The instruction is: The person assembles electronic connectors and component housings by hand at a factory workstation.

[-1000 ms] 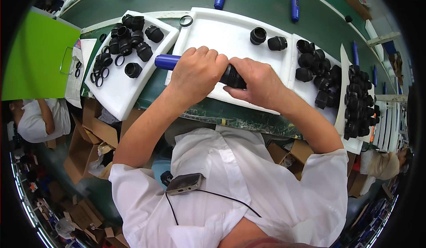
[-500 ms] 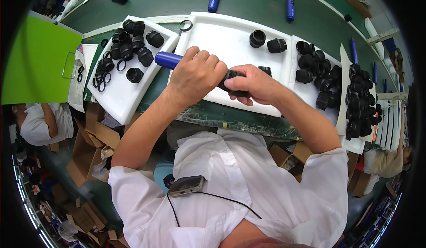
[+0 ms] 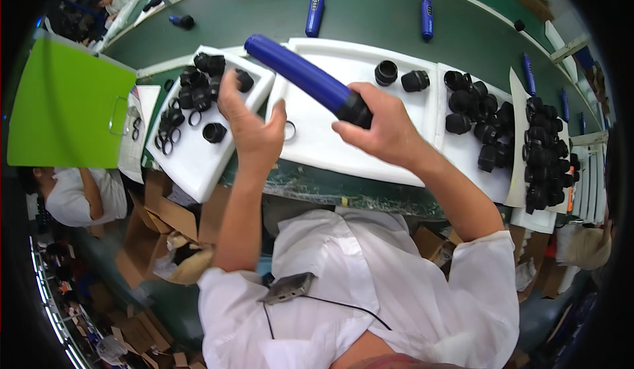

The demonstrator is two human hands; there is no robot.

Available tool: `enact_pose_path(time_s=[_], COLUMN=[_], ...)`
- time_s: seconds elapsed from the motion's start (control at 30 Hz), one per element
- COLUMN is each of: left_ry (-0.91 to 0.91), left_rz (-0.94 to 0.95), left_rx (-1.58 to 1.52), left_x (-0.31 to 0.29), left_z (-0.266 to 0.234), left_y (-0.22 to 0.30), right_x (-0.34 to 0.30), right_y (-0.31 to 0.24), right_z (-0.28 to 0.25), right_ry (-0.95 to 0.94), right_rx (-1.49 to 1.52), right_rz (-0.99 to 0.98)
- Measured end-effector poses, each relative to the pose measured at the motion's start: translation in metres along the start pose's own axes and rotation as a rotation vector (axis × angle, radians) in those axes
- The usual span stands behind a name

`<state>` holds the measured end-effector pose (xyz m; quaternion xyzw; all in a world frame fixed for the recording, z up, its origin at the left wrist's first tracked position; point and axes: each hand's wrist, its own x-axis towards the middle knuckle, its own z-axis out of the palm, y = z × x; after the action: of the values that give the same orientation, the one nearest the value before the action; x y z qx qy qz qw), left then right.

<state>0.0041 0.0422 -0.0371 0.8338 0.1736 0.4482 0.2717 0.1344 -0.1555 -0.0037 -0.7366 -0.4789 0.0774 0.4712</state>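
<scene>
My right hand [image 3: 386, 124] is wrapped round the black end of a blue tubular handle [image 3: 297, 72]. The handle slants up and to the left over the middle white tray [image 3: 317, 141]. My left hand [image 3: 254, 134] is empty, thumb and fingers spread, between the left white tray [image 3: 191, 171] and the middle one. A thin black ring [image 3: 289, 130] lies in the middle tray beside my left wrist. Several black caps [image 3: 191, 95] and loose rings [image 3: 166, 141] lie in the left tray, partly hidden by my left fingers. Farther back in the middle tray sit two black caps [image 3: 386, 73].
A right-hand white tray [image 3: 456, 147] holds several black caps, and more stand in rows [image 3: 545, 151] beyond it. Two blue handles [image 3: 315, 13] lie on the green bench surface [image 3: 370, 12]. Cardboard boxes [image 3: 152, 237] stand on the floor at left; a bright green panel [image 3: 63, 108] rises there.
My left hand has let go of the blue handle and moved left, opening. My right hand now holds the handle alone by its black end, its full length showing. The ring lies nearer me.
</scene>
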Motion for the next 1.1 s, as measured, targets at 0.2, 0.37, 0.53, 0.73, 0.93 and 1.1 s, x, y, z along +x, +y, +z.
enact_pose_path(time_s=[0.2, 0.37, 0.53, 0.73, 0.93, 1.1], left_ry=[0.103, -0.063, -0.132, 0.112, -0.007, -0.193], left_rz=[-0.998, -0.767, -0.71, -0.924, -0.721, -0.733], left_rx=[-1.431, -1.777, -1.76, -1.455, -1.662, -1.813], left_x=[0.005, 0.002, 0.008, 0.013, 0.006, 0.008], left_z=[0.019, 0.017, 0.014, 0.008, 0.008, 0.009], left_y=[0.033, 0.028, 0.029, 0.022, 0.009, -0.004], right_x=[-0.023, -0.009, -0.015, -0.017, -0.009, -0.01], right_y=[-0.017, -0.012, -0.013, -0.01, -0.016, -0.017], right_z=[0.046, 0.034, 0.046, 0.063, 0.043, 0.047], right_ry=[0.067, -0.29, -0.044, 0.062, -0.185, -0.299], right_rx=[-0.299, 0.613, 0.204, -0.194, 0.228, 0.406], right_rz=[-0.218, 0.408, 0.082, -0.03, 0.232, 0.39])
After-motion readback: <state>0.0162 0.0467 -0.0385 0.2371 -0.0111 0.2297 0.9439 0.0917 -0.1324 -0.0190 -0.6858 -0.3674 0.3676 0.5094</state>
